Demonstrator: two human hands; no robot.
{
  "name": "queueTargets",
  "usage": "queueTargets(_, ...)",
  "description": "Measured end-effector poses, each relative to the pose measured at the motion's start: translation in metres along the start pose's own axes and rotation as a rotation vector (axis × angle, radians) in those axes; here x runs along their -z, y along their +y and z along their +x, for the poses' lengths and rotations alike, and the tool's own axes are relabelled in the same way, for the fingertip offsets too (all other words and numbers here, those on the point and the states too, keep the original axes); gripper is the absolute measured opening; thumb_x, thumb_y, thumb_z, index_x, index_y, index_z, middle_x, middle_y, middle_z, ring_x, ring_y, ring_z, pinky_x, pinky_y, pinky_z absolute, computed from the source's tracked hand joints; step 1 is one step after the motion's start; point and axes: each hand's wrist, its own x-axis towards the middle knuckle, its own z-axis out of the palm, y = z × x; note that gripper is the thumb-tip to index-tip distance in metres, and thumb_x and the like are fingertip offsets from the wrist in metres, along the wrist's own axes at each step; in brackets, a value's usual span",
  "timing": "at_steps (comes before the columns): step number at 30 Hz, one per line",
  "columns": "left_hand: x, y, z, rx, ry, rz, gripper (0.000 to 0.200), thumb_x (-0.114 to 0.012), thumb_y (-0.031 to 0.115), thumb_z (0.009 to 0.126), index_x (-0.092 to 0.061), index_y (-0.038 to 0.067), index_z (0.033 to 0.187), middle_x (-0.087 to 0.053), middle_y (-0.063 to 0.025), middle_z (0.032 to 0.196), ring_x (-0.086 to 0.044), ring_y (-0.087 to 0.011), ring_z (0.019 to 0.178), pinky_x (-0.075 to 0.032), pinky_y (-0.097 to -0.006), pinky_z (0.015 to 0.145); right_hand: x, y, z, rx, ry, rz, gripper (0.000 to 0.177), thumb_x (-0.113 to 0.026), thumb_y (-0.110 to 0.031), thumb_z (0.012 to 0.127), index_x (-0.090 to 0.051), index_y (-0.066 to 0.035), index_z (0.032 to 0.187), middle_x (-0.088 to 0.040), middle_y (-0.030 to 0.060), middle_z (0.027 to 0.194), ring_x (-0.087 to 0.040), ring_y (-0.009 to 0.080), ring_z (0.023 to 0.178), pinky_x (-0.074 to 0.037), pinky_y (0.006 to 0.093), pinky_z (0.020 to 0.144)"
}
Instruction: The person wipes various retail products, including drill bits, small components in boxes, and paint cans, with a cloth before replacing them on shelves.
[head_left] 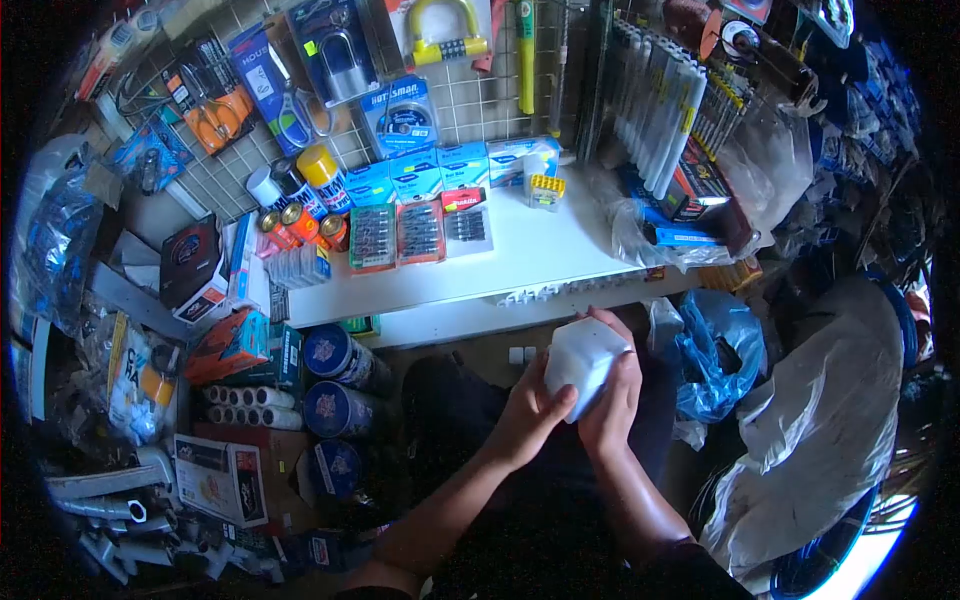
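Observation:
Between both my hands, over my lap, is a white block-like item (pixel 585 362) with a smooth, slightly shiny face; what it is I cannot make out. My left hand (pixel 535 410) grips its left side, thumb across the lower front edge. My right hand (pixel 613 395) wraps its right side, with some fingers curled over the top edge. Just beyond the hands runs the front edge of a white shelf (pixel 530 280). Two small white squares (pixel 522 355) show just left of the held item.
Blister packs (pixel 397 235), spray cans (pixel 318 170) and blue boxes (pixel 415 175) stand on the shelf. Packaged scissors and padlocks hang on the wire grid (pixel 470 100). A blue plastic bag (pixel 715 355) lies to my right. Blue-lidded tins (pixel 330 350) and white rolls (pixel 250 407) are stacked at left.

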Motion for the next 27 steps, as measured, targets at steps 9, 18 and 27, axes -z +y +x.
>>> queueTargets(9,0.021,-0.021,0.013,-0.029,0.154,-0.037,0.064,-0.076,0.031,0.085,-0.05,0.002,0.136,-0.062,-0.0091,0.121,-0.061,-0.0186,0.11,-0.049,-0.0342,0.096,0.004,-0.002,-0.001,-0.421,-0.172,0.395,0.054,-0.035,-0.032,0.111,-0.041,0.003,0.151,-0.037,0.0179,0.16,-0.034,0.0291,0.148,-0.024,0.0416,0.122)
queueTargets(18,0.024,-0.024,0.032,-0.255,0.221,-0.037,0.067,-0.066,0.042,0.092,-0.05,0.001,0.141,-0.06,-0.012,0.132,-0.059,-0.0202,0.112,-0.048,-0.0351,0.098,-0.006,0.02,-0.017,-0.583,0.015,0.513,0.045,-0.045,-0.021,0.108,-0.044,-0.001,0.148,-0.058,0.0125,0.138,-0.059,0.0229,0.123,-0.044,0.0394,0.109)
queueTargets(27,0.027,-0.01,0.036,-0.136,0.057,-0.154,0.09,-0.059,0.062,0.089,-0.042,-0.007,0.146,-0.062,-0.0167,0.121,-0.066,-0.025,0.104,-0.054,-0.039,0.094,0.016,0.04,-0.033,-0.79,-0.107,0.861,0.039,-0.053,-0.028,0.106,-0.051,-0.003,0.137,-0.062,0.0108,0.129,-0.063,0.0222,0.116,-0.054,0.0403,0.097)
